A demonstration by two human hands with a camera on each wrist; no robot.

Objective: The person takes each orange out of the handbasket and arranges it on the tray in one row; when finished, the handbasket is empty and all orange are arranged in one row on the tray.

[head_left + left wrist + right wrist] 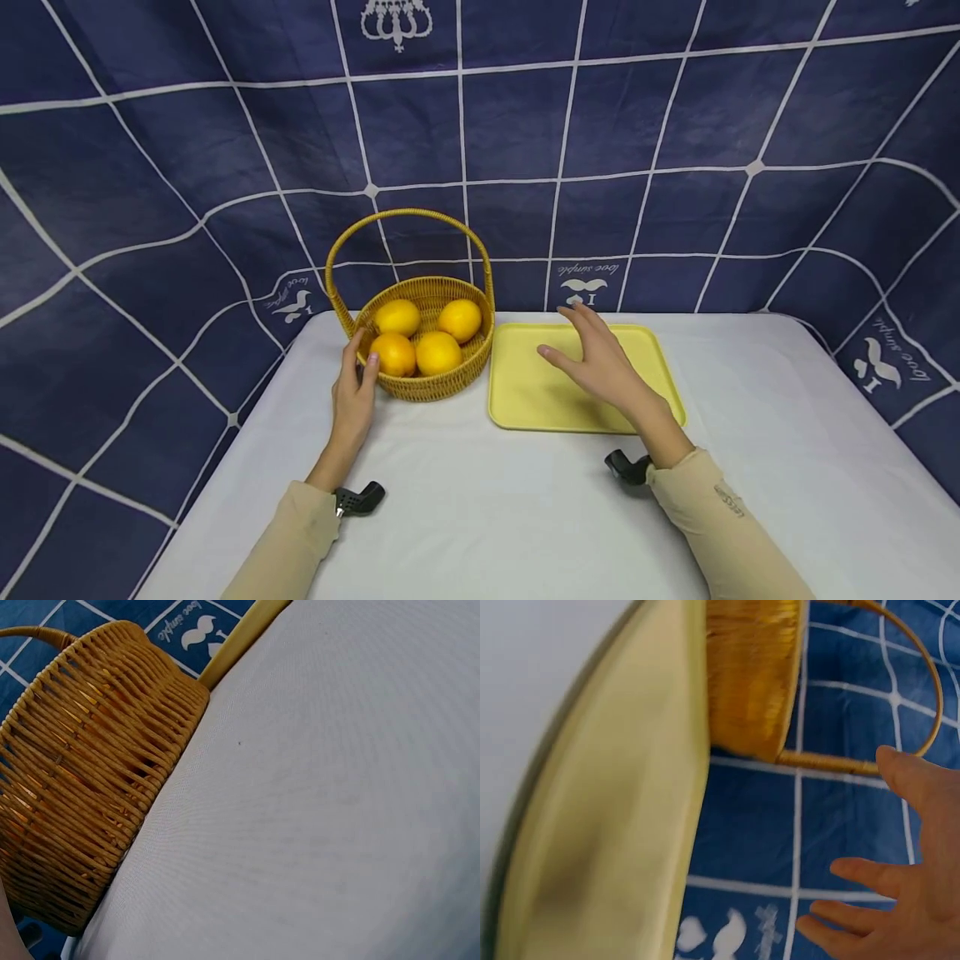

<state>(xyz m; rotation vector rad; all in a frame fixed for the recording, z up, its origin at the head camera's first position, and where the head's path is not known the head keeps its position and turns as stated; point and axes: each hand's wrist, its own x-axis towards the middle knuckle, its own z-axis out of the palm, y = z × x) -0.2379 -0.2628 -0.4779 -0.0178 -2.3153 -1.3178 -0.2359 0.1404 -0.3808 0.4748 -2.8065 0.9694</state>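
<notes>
A wicker basket (431, 388) with a tall arched handle stands at the back left of the white table. Several round orange-yellow citrus fruits (438, 354) lie in it; the back-left one looks more oval. My left hand (352, 404) holds the basket's left rim, its thumb near the front-left fruit. In the left wrist view, the basket's woven side (97, 765) fills the left, and only a sliver of that hand shows. My right hand (600, 362) hovers above a yellow tray (525, 400) with fingers spread and nothing held. The right wrist view shows these spread fingers (870, 877).
The tray lies just right of the basket. A white cloth (480, 517) covers the table. Dark blue checked fabric (510, 125) hangs behind and at both sides. Black wrist-worn devices (360, 498) sit at both wrists.
</notes>
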